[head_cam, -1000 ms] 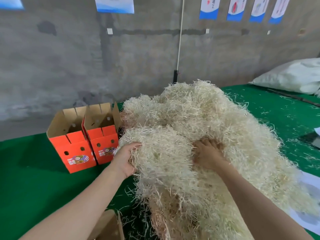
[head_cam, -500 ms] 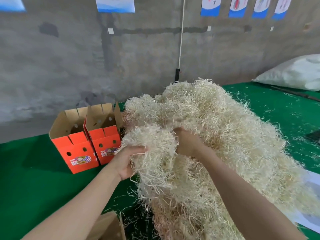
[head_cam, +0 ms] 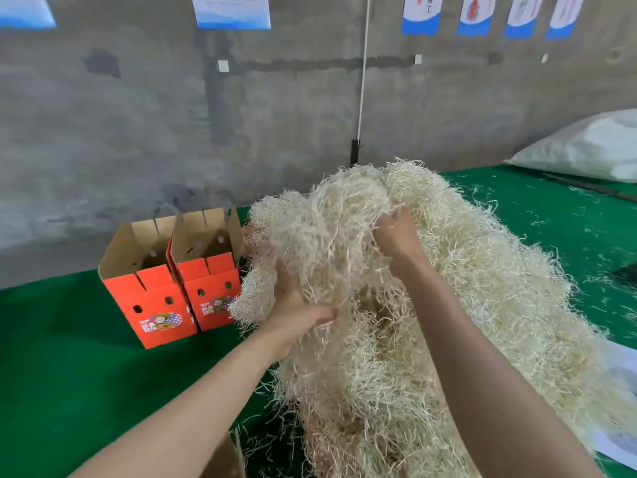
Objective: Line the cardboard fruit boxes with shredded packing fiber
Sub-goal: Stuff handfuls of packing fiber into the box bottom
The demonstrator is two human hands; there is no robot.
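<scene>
A big pile of pale shredded packing fiber (head_cam: pixel 482 305) covers the middle and right of the green table. A raised clump of fiber (head_cam: pixel 331 236) is held up above the pile. My left hand (head_cam: pixel 293 305) grips its lower left side. My right hand (head_cam: pixel 396 232) grips its upper right side, fingers buried in the strands. Two orange cardboard fruit boxes stand open at the left: the nearer-left box (head_cam: pixel 151 298) and the right box (head_cam: pixel 213 281), which touches the pile's edge. No fiber shows inside them.
The green cloth table (head_cam: pixel 69 374) has bare room at the left and front left. A brown cardboard edge (head_cam: pixel 224 460) pokes in at the bottom. A white sack (head_cam: pixel 586 150) lies at the far right. A grey concrete wall stands behind.
Both hands have lifted a clump of fiber up out of the pile. My right hand rose and moved away from me; my left hand shifted right under the clump.
</scene>
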